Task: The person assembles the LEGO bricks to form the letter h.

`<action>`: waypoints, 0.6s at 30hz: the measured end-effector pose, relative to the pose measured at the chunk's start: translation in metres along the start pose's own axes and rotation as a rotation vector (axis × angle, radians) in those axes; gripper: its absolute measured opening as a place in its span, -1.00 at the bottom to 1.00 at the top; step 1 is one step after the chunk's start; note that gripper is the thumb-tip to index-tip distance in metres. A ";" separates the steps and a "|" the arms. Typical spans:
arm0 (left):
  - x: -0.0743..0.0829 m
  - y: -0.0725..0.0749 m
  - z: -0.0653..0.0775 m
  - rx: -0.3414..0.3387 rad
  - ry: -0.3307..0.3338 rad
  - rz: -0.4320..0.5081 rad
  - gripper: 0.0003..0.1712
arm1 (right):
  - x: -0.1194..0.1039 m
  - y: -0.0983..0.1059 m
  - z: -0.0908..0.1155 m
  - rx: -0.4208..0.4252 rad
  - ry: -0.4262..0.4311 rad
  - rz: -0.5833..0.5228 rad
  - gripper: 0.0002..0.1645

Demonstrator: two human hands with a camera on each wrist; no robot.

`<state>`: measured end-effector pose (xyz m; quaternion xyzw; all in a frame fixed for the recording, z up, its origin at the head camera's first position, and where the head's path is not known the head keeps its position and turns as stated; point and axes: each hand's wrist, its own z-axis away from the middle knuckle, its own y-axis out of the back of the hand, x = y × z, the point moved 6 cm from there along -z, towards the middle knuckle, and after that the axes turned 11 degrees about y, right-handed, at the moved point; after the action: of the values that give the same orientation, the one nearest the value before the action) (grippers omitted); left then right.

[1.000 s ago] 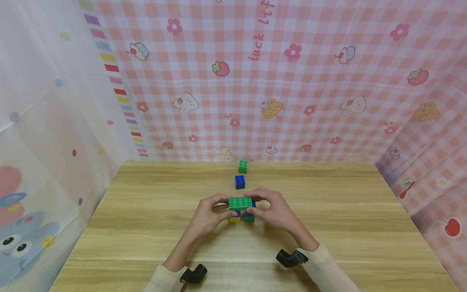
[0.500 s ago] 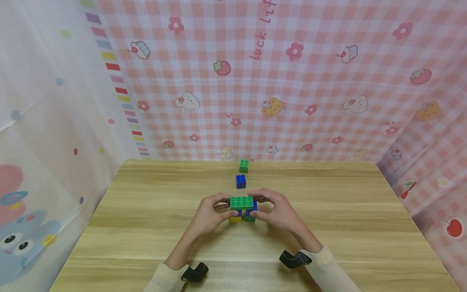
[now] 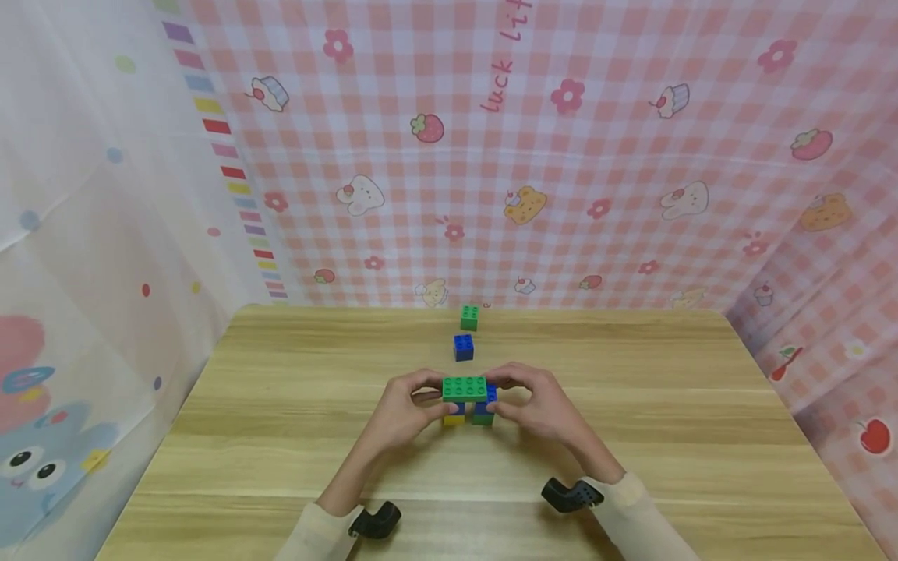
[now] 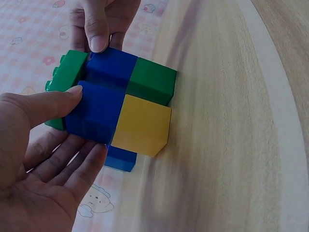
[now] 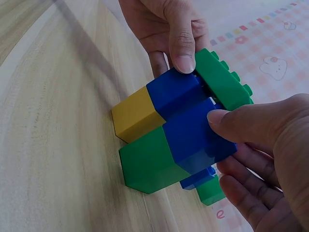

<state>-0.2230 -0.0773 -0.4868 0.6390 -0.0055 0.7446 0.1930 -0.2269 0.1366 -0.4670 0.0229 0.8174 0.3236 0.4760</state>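
My left hand pinches a blue brick that sits on a yellow brick, with the thumb along its upper edge. A long green brick with two rows of studs lies across the top. My right hand pinches another blue brick, which stands on a green square brick. The two stacks are side by side. Some studs of the right blue brick show beyond the long brick's right end, and a narrow dark gap shows under the long brick in the right wrist view.
Behind the hands a loose blue brick stands on the wooden table. Farther back, near the table's rear edge, is a small green brick. A pink checked curtain hangs behind the table.
My right hand has shifted slightly to the right, its thumb now farther along the right blue brick. The left hand and the long green brick stay almost in place.
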 end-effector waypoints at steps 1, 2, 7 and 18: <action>0.000 0.000 0.000 0.000 0.001 -0.001 -0.63 | 0.000 0.000 0.000 -0.001 0.000 -0.002 -0.57; 0.000 0.000 0.000 0.000 0.002 -0.002 -0.63 | 0.000 0.001 0.000 -0.002 0.000 -0.003 -0.57; 0.000 0.000 -0.001 0.001 -0.002 -0.015 -0.62 | -0.001 0.002 0.001 -0.007 0.000 -0.006 -0.57; 0.002 0.000 -0.001 -0.005 -0.005 -0.010 -0.63 | -0.001 0.003 0.001 -0.003 0.006 0.008 -0.54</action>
<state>-0.2237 -0.0767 -0.4853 0.6402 -0.0045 0.7421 0.1984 -0.2268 0.1393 -0.4651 0.0246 0.8183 0.3269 0.4721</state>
